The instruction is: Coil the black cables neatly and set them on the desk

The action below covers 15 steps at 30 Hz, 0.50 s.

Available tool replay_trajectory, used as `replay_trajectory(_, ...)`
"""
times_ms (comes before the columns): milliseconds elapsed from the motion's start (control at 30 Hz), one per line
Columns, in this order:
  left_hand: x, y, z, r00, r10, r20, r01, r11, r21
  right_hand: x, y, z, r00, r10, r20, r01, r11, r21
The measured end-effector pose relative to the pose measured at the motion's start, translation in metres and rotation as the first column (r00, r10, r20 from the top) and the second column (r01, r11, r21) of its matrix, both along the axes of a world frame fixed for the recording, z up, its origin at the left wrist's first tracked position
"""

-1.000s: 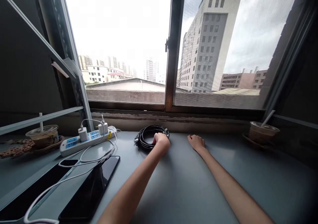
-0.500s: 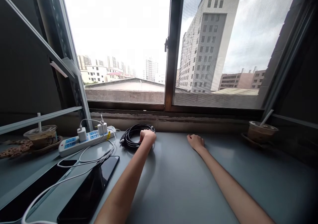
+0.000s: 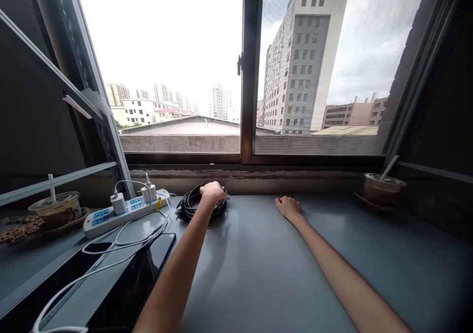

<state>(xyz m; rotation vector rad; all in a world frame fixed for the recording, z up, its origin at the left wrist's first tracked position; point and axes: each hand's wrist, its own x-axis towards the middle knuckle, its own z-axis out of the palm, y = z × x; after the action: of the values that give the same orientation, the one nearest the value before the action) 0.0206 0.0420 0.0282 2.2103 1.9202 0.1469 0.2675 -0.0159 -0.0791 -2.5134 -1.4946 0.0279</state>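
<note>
My left hand (image 3: 213,192) lies over the far right part of a coiled black cable (image 3: 190,206) on the grey tabletop. Its fingers curl down on the loops and are mostly hidden under the hand, while one finger sticks out to the right. To the right, my right hand (image 3: 289,208) rests on the tabletop with the fingers curled in and nothing visible in them.
Left of the coil stands a white power strip (image 3: 107,218) with two chargers and a tangled white cord (image 3: 121,240). Two dark-screened tablets lie front left, the nearer one (image 3: 121,293) by my left forearm. Lidded drink cups stand at left (image 3: 55,211) and right (image 3: 383,189).
My left hand has shifted from the coil's right side up over its far part, and one finger now points right. My right hand stays on the table. The view has shifted slightly.
</note>
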Motion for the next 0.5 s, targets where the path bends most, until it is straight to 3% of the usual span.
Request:
replay_trajectory(233,0.008,-0.006,-0.013,0.999,0.002,0.044,-0.001,1.000,-0.027,-0.001,0.000,0.001,1.000,0.009,-0.007,-0.009,1.000,0.008)
replay_trajectory(500,-0.017,0.008,0.008,0.959,0.075,0.273,-0.117,0.983,0.142,0.000,0.000,0.000,1.000,0.017,-0.015,-0.017,1.000,0.024)
